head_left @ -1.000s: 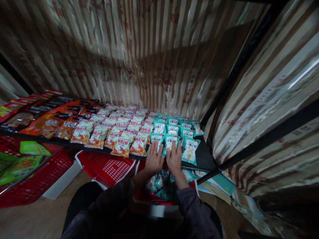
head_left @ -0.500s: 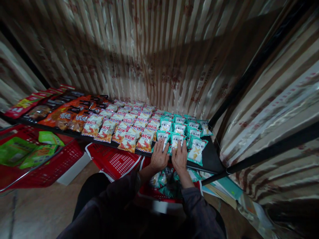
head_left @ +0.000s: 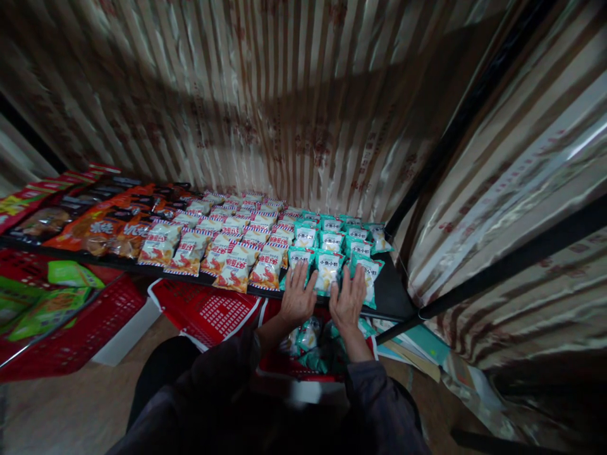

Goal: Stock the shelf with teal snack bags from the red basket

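Observation:
Both hands rest at the front row of teal-and-white snack bags on a black shelf. My left hand, fingers extended, touches the front of the leftmost teal bag. Over the lower part of the rightmost front bag lies my right hand, its fingers spread and flat. Neither hand grips anything. Left of them stand rows of white-and-orange snack bags with shrimp pictures. More teal bags fill a red basket below the hands, partly hidden by my forearms.
Orange snack packs and red packs sit farther left on the shelf. A red basket with green packets is at the lower left. Black poles and a striped curtain enclose the shelf.
My right hand has shifted right, from the middle front teal bag to the rightmost one. The left hand stays on the left front bag. The view has turned slightly right.

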The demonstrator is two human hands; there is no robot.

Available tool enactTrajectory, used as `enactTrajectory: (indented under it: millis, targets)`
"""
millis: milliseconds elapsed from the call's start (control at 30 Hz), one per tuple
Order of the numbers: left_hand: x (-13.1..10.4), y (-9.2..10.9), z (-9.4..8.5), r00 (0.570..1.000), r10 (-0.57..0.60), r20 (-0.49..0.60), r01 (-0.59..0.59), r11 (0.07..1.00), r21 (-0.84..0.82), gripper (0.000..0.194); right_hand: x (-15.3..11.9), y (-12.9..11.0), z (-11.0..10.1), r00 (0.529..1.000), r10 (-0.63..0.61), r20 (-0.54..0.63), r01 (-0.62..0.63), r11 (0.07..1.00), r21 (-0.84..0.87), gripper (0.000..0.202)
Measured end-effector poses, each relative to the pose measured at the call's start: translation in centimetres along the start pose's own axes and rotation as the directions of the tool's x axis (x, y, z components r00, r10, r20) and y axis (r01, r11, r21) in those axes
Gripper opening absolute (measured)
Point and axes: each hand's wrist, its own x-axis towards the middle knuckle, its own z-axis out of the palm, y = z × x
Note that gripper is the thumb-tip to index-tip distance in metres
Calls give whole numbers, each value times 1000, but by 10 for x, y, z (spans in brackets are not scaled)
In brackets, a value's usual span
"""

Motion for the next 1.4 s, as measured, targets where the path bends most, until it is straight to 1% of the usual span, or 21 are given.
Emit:
enactTrajectory:
  millis: [67, 133, 200, 267, 367, 500, 600, 833, 900, 967, 1033, 1100, 1200, 1300, 1400]
  targets:
    - [1, 3, -1, 1000, 12, 12, -12, 1000, -1, 53, 3, 10, -7, 994, 97, -51, -100, 993, -60, 57]
    - [2, 6, 0, 999, 20, 35, -20, 1000, -4, 53, 7, 22, -11, 973, 211, -90, -219, 971, -92, 62]
    - [1, 8, 2, 998, 28, 54, -28, 1000, -6, 54, 11, 33, -13, 947, 309, -86, -316, 944, -89, 71]
    - [0, 10, 4, 997, 32, 63, -32, 999, -6, 55, 14, 42, -13, 931, 363, -38, -365, 929, -61, 78]
    - [-1, 10, 7, 997, 24, 77, -24, 1000, -2, 56, 16, 47, -10, 937, 348, 38, -348, 938, -10, 80]
    - [-1, 8, 8, 996, 30, 84, -31, 999, 12, 56, 18, 45, -1, 955, 291, 63, -292, 956, 15, 77]
    - [0, 8, 7, 996, 38, 75, -39, 999, 20, 56, 18, 43, 3, 955, 292, 61, -292, 956, -2, 74]
    - [-2, 9, 8, 994, 46, 96, -48, 999, 15, 56, 15, 43, 6, 926, 374, 44, -372, 927, -54, 69]
    - [-2, 11, 6, 994, 43, 104, -45, 999, 13, 56, 14, 42, 6, 934, 357, 37, -353, 932, -76, 69]
    - [-1, 12, 2, 994, 38, 104, -39, 999, 7, 56, 13, 40, 4, 951, 310, -4, -309, 947, -89, 70]
    - [-1, 14, -3, 995, 33, 94, -33, 999, -6, 55, 11, 34, 0, 966, 252, -54, -256, 962, -91, 69]
    - [-2, 14, -10, 997, 24, 70, -23, 1000, -21, 54, 7, 23, -6, 977, 198, -74, -203, 976, -74, 66]
    - [-10, 8, -21, 1000, 3, 7, -3, 999, -42, 53, -7, -4, -16, 992, 120, -43, -120, 993, 15, 61]
    - [-24, -10, -34, 996, -47, -70, 43, 998, -56, 50, -30, -39, -19, 999, 46, -2, -46, 989, 141, 58]
    - [-40, -39, -48, 985, -139, -106, 135, 990, -45, 52, -53, -76, -13, 997, -6, 74, -11, 972, 236, 54]
